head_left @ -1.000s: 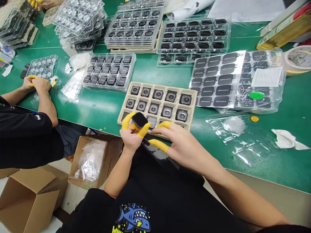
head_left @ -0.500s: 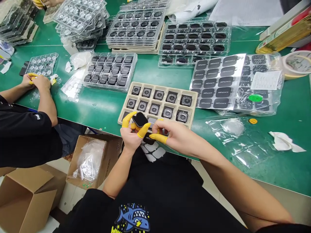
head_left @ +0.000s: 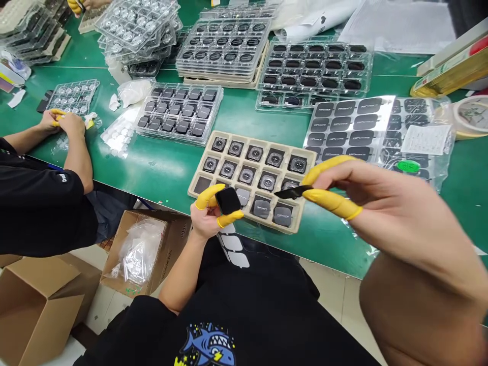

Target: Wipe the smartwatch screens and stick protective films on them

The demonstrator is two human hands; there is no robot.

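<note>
My left hand (head_left: 205,222), with yellow finger cots, grips a smartwatch body (head_left: 229,201) by its edges, its black screen turned up. Raised at the right, close to the camera, my right hand (head_left: 396,213) pinches a thin black film (head_left: 292,193) between thumb and forefinger, seen nearly edge-on. Behind both hands lies a beige tray (head_left: 198,170). Watch bodies with round sensors upward fill its back two rows; dark squares, some printed, sit in the front row. A strip of white rounded-square pieces (head_left: 234,244) hangs at the table edge below my left hand.
Clear trays of dark squares (head_left: 175,109) and stacked trays of dark ovals (head_left: 223,56) stand behind. Sheets of printed dark labels (head_left: 346,124) and a tape roll (head_left: 473,114) lie right. At left, a co-worker's hands (head_left: 64,122) work beside an open cardboard box (head_left: 148,254).
My right hand has moved away from the watch, right and up toward the camera, with the black film in it. The front row of the tray is now uncovered. The view has shifted slightly.
</note>
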